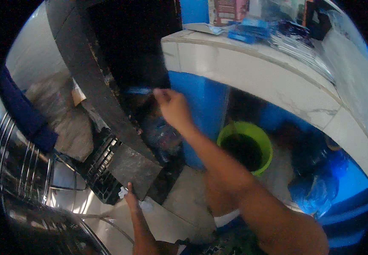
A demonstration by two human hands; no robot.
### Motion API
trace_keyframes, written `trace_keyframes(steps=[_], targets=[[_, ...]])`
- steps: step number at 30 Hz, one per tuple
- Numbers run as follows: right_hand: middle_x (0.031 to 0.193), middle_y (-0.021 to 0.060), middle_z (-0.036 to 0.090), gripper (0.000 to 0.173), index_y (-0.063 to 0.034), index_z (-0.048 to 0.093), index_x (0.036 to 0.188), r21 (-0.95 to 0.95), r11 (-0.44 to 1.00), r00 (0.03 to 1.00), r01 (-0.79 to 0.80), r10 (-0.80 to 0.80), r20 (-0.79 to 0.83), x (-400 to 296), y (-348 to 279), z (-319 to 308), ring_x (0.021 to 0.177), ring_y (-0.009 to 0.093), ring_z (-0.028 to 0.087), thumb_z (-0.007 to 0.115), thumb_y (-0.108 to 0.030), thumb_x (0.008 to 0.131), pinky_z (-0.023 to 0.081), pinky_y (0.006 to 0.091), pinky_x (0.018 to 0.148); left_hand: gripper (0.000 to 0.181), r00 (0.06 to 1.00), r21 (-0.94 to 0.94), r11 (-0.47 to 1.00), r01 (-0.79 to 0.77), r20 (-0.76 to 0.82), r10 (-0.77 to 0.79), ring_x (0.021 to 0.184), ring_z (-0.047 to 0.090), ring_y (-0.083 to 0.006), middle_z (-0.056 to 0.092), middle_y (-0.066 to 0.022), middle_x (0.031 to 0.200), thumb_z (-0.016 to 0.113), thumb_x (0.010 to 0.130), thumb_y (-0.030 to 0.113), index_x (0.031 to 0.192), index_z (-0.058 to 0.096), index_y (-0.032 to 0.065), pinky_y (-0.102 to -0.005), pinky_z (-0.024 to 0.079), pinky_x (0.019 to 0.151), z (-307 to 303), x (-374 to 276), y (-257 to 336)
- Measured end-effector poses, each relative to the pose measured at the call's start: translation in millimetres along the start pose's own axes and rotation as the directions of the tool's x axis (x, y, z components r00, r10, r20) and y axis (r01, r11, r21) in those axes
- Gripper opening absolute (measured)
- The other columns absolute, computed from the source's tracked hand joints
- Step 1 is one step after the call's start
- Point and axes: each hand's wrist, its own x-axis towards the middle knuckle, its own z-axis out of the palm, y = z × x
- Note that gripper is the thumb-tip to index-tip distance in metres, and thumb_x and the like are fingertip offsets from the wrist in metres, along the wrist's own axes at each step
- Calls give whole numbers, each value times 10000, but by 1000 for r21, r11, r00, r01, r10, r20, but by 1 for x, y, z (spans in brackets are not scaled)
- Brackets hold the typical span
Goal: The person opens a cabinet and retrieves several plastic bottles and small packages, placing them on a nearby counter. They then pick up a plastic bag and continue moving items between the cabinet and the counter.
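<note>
My right hand (172, 105) is stretched forward in front of a dark opening, fingers pinched on a thin blue strip-like thing (138, 90) that is blurred by motion. Lower down, my left hand (131, 195) is at the edge of a flat grey board (136, 167) with its thumb raised, and holds a small crumpled white piece (123, 192), perhaps paper or plastic. Beneath the right hand, beyond the board, a heap of clear plastic wrappings (163, 137) shows in the dark opening.
A white-tiled counter (235, 60) bearing blue packets (251, 30) curves along the right. Below it stand a lime-green bucket (268, 149) with dark contents and clear blue plastic (317, 191). A black plastic crate (102, 178) and metal racks (21, 159) stand at left.
</note>
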Motion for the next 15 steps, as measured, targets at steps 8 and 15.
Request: trace_keyframes(steps=[8, 15], targets=[[770, 115, 655, 668, 20, 680, 908, 349, 902, 955, -254, 291, -57, 38, -2, 40, 685, 190, 610, 670, -644, 839, 471, 338, 604, 514, 998, -148, 988, -35, 42, 41, 1049, 568, -242, 605, -129, 1204, 701, 922, 338, 1249, 546, -27, -361, 449, 935, -5, 19, -20], [893, 299, 685, 644, 84, 672, 958, 81, 982, 950, -173, 188, -248, 27, -14, 50, 892, 452, 661, 638, -555, 887, 482, 506, 820, 517, 991, -159, 981, -110, 61, 121, 1082, 565, -258, 593, -132, 1231, 712, 917, 291, 1272, 524, -34, -373, 429, 980, -8, 44, -47]])
